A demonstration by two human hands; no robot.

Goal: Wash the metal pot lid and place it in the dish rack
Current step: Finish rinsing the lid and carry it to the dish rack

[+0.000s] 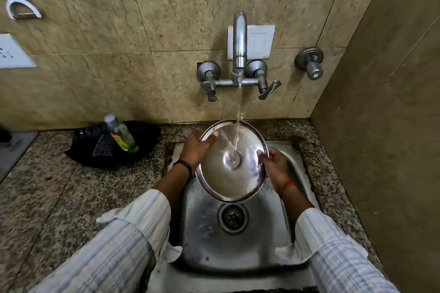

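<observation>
Rinsing is the step you are in: the metal pot lid [234, 162] is held tilted over the sink [209, 242], just under the tap [239, 40], with the stream landing near its centre. Your left hand [196, 150] is closed on the lid's left rim, thumb over the inner face; your right hand [276, 166] grips the right rim, fingers curled round the edge. No suds are visible, so I judge the wash close to done, though the far face is hidden. Next you need to turn the lid to flush that side, then shake it off and carry it to the dish rack, which is not in view. Keep the upper rim clear of the tap handles. The right wall [381, 126] stands near the sink; the left counter [47, 197] is more open, apart from the black tray [81, 147] holding a bottle [120, 133]
</observation>
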